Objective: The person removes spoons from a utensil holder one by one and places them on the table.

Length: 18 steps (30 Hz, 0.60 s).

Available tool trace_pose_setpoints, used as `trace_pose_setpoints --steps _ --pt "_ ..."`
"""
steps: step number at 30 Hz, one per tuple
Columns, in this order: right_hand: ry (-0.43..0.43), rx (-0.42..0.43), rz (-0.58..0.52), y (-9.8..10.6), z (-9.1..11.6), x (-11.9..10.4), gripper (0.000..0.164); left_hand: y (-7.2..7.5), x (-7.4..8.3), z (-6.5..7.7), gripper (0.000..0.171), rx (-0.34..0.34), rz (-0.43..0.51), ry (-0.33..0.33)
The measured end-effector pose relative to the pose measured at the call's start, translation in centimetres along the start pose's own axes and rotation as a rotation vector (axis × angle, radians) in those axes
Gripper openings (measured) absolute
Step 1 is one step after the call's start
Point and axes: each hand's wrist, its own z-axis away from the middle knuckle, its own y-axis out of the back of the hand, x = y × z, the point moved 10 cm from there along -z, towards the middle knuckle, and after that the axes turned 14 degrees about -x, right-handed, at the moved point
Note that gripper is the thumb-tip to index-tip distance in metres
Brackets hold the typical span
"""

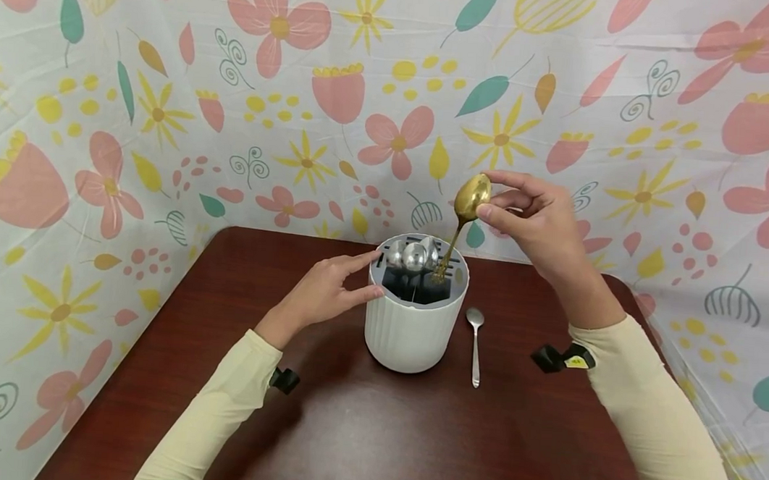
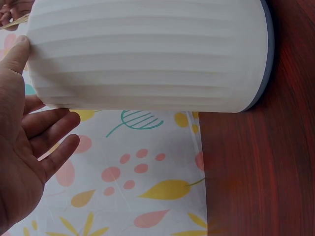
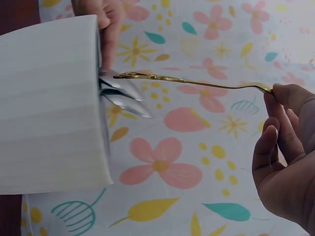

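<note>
The right hand is pinching a gold spoon by its bowl between thumb and fingertips, and the spoon is hanging bowl up, its slender handle slanting down and its ornate end hovering just above the mouth of a white ribbed utensil holder. The left hand is holding thumb and forefinger wide apart, not gripping, while their tips are touching the holder's rim on its left side; in the left wrist view the other fingers are bending a little behind the white wall. Inside the holder, several silver spoons are standing bowls up in a dark slotted insert, clustering near the middle, close to the gold handle. The holder itself is standing upright on a dark reddish-brown wooden counter, and a single silver teaspoon is lying just to its right, bowl pointing away from the person. Pale yellow sleeves are covering both forearms, with a small black device sitting at each wrist. Behind the counter, a white sheet is hanging, showing pink, yellow and teal flowers and leaves
</note>
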Motion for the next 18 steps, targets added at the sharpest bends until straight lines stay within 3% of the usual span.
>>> trace_pose_setpoints --steps 6,18 --pt "0.011 0.037 -0.042 0.6 0.1 -1.2 0.043 -0.1 0.0 0.0 0.068 0.001 0.005 -0.001" --pt "0.127 0.112 -0.154 3.4 1.2 -2.4 0.039 0.0 0.0 -0.1 0.067 0.005 0.006 -0.006"
